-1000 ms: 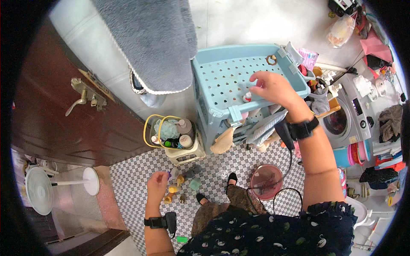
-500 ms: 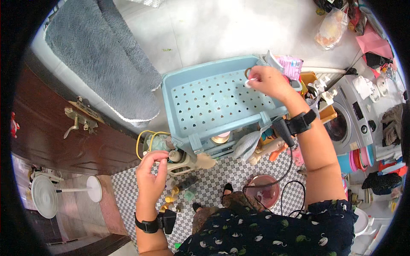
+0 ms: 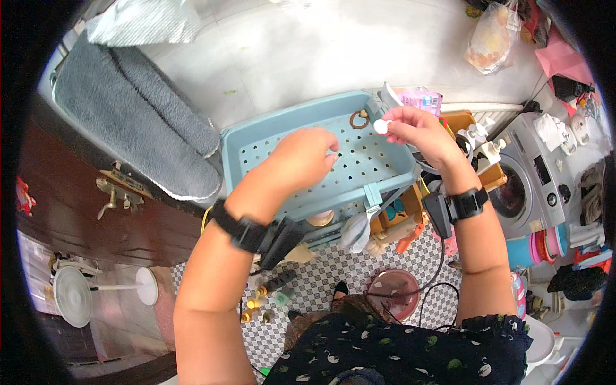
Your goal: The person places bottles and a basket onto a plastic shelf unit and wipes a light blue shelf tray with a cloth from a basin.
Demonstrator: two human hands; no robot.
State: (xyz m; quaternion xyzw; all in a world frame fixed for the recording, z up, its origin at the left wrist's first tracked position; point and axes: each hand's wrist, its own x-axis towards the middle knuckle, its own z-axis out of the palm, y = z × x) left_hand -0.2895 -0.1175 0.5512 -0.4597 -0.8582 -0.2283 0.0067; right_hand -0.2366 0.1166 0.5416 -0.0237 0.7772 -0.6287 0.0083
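A light blue plastic basket tray (image 3: 282, 114) with a perforated bottom stands before me. Over its left part reaches my left hand (image 3: 301, 157), fingers loosely bent, thumb apart, nothing seen in them. My right hand (image 3: 420, 135) is above the right end, pinching a small white round piece (image 3: 381, 127) between thumb and fingers; its exact kind is unclear. Just left of that piece, a brown hair tie (image 3: 353, 123) with a small bead lies in the tray's far right corner.
A grey towel (image 3: 128, 115) hangs on the left, by a brown door (image 3: 77, 205). Behind the tray's right end is a pink packet (image 3: 420, 99). A washing machine (image 3: 532, 173) stands at right. On the checkered floor sits a pink basin (image 3: 391, 282); lower shelves hold bottles.
My left hand has moved from beside the lower-left bottles up over the tray. The brown hair tie now lies in the tray, and my right hand has shifted slightly right with the white piece.
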